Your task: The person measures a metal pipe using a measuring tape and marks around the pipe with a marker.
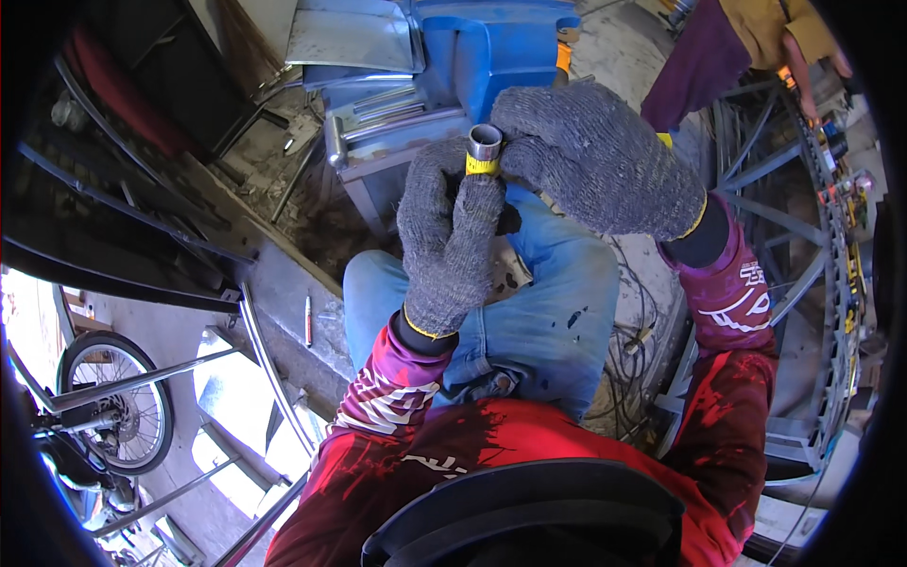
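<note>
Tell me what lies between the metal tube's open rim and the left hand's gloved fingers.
In the head view, a yellow strip with dark marks crosses the metal tube there, just above the left hand.

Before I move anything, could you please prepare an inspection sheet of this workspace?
Surface: grey ledge, marked, with a slim red-and-white marker on it.
Job's things: metal tube, open end up; yellow strip with dark marks just below its rim.
Clutter: several metal tubes near a blue plastic item.
Hands: both gloved; left hand grips the tube; right hand is at its rim, contact unclear.
Cables: dark cables tangled on the floor, right of the legs.
Surroundings: spoked wheel at left; metal lattice frame and another person at right.
</note>
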Demonstrator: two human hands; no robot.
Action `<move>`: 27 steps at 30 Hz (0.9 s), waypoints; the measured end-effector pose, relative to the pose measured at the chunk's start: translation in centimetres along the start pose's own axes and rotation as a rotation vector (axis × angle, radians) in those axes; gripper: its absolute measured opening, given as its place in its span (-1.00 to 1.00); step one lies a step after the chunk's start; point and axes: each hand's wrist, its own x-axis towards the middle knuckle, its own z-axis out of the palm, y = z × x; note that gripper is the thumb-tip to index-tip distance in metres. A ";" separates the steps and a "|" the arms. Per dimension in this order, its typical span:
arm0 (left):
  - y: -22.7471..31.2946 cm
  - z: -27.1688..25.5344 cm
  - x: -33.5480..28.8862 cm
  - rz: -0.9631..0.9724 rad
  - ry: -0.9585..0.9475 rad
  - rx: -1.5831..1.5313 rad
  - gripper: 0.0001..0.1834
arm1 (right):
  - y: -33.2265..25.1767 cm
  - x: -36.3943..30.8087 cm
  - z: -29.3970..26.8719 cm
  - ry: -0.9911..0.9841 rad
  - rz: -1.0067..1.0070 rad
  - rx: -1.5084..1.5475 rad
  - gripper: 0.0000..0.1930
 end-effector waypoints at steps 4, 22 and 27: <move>0.3 0.0 -0.2 -0.009 0.018 0.057 -0.76 | -0.8 -0.1 -0.2 0.064 0.007 0.097 -0.67; 0.8 0.2 0.2 0.001 -0.046 -0.005 -0.76 | -2.0 -0.6 -0.2 0.288 0.073 0.304 -0.81; 1.3 1.4 0.2 0.082 -0.011 0.180 -0.74 | -0.9 -1.7 -0.8 0.297 0.027 0.209 -0.76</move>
